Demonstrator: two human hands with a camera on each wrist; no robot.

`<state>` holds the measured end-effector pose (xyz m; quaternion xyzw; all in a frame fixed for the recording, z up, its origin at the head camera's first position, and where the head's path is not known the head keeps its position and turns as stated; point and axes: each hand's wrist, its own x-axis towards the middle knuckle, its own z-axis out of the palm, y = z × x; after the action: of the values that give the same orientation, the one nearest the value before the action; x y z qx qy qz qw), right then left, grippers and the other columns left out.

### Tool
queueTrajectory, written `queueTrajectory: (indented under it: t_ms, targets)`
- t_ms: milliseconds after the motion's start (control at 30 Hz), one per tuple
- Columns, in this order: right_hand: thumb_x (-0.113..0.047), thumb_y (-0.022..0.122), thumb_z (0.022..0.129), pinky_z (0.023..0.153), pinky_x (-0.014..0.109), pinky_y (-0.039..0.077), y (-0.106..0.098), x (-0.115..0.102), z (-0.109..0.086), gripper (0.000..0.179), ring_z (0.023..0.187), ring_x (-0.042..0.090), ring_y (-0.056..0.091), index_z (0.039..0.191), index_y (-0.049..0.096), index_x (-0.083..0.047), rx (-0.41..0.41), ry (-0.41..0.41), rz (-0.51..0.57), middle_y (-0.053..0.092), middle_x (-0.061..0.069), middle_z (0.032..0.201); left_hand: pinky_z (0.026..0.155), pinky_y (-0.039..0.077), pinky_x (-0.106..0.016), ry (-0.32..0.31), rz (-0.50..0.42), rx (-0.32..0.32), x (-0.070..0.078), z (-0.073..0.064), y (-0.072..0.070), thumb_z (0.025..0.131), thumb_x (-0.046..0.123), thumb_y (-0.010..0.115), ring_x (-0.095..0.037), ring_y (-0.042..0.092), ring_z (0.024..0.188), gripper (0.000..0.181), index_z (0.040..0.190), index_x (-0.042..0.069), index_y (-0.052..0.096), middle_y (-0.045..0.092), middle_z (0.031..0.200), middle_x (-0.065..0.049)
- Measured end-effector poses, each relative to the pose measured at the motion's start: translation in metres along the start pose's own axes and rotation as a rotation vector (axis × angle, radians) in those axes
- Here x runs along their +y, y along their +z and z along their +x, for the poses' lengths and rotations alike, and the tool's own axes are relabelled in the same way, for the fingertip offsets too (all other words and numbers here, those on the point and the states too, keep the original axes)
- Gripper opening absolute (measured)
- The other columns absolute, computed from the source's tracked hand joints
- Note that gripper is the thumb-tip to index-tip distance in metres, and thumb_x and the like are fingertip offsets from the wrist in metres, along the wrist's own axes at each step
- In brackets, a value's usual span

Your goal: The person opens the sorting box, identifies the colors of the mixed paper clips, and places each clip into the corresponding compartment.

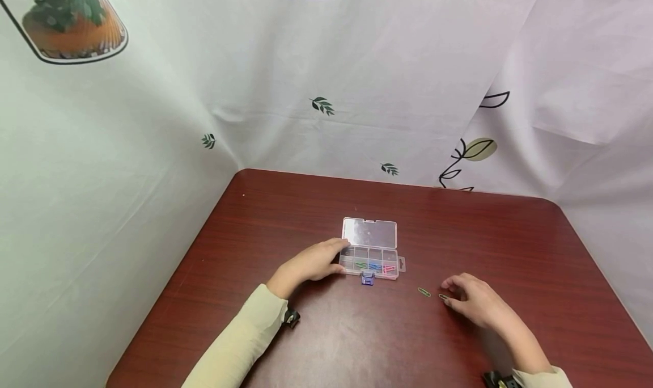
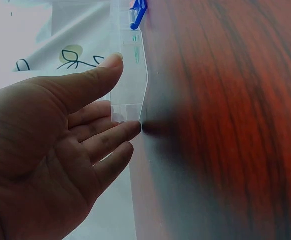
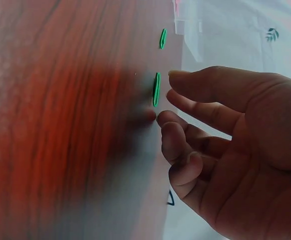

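A clear plastic compartment box [image 1: 361, 253] lies on the table with its lid [image 1: 369, 233] tipped back. In its front compartments are green paper clips [image 1: 360, 265], blue paper clips [image 1: 374, 267] and pink paper clips [image 1: 389, 269]. My left hand [image 1: 316, 260] rests at the box's left end, fingers and thumb fairly straight and spread around it. Two loose green paper clips lie right of the box: a farther one [image 3: 163, 38] and a nearer one [image 3: 156, 90]. Beside the nearer clip hovers my right hand [image 1: 474, 300], its thumb apart from the bent fingers, holding nothing.
The dark red wooden table [image 1: 347, 342] has rounded back corners. White printed cloth [image 1: 357, 133] hangs behind it and along its sides. A blue latch [image 1: 367, 279] sticks out from the box's front, and a clear hanging tab [image 1: 402, 264] from its right end.
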<state>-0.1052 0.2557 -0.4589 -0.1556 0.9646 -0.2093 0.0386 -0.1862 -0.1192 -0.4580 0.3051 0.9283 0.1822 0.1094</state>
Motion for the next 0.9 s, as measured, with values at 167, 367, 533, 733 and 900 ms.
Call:
queueTrajectory:
  t_ms: [167,367,533,733,900]
  targets:
    - [-0.013,0.083,0.081,0.07,0.032,0.048,0.0021,0.0021,-0.0012,0.02,0.083,0.011,0.056,0.096,0.07,-0.017,-0.001,-0.005,-0.002,0.063,-0.006,0.099,0.113,0.043,-0.04,0.011,0.002,0.004,-0.0011,0.0009,0.0006,0.096,0.027,0.072,-0.025,0.052,0.135,0.061,0.147,0.004,0.047,0.051,0.148,-0.012]
    - [-0.01,0.083,0.08,0.069,0.031,0.047,0.0059,0.0031,-0.0014,0.022,0.08,0.008,0.054,0.091,0.067,-0.019,0.006,0.004,0.006,0.059,-0.008,0.093,0.113,0.042,-0.041,0.007,-0.004,0.001,-0.0003,-0.0003,-0.0005,0.096,0.027,0.072,-0.026,0.051,0.135,0.061,0.148,0.004,0.047,0.051,0.149,-0.013]
    - [-0.009,0.081,0.081,0.066,0.03,0.046,0.0081,0.0039,0.0004,0.021,0.077,0.006,0.053,0.086,0.064,-0.02,0.005,0.014,0.009,0.056,-0.01,0.086,0.114,0.042,-0.041,0.004,-0.003,-0.003,0.0001,-0.0003,-0.0004,0.097,0.027,0.071,-0.026,0.051,0.136,0.061,0.148,0.004,0.047,0.05,0.149,-0.013]
    - [-0.006,0.079,0.082,0.065,0.029,0.046,0.0084,0.0032,0.0034,0.019,0.074,0.007,0.052,0.081,0.063,-0.018,0.003,0.029,0.008,0.055,-0.009,0.08,0.114,0.041,-0.041,0.002,-0.008,-0.003,-0.0002,0.0007,0.0002,0.097,0.027,0.071,-0.026,0.05,0.137,0.061,0.148,0.005,0.047,0.05,0.15,-0.012]
    - [-0.006,0.075,0.086,0.064,0.03,0.044,0.0067,0.002,0.0061,0.016,0.074,0.01,0.051,0.082,0.063,-0.016,-0.051,0.067,0.017,0.056,-0.007,0.079,0.115,0.041,-0.041,0.001,-0.009,-0.005,-0.0001,0.0006,0.0,0.097,0.027,0.071,-0.026,0.05,0.137,0.061,0.148,0.005,0.047,0.05,0.15,-0.012]
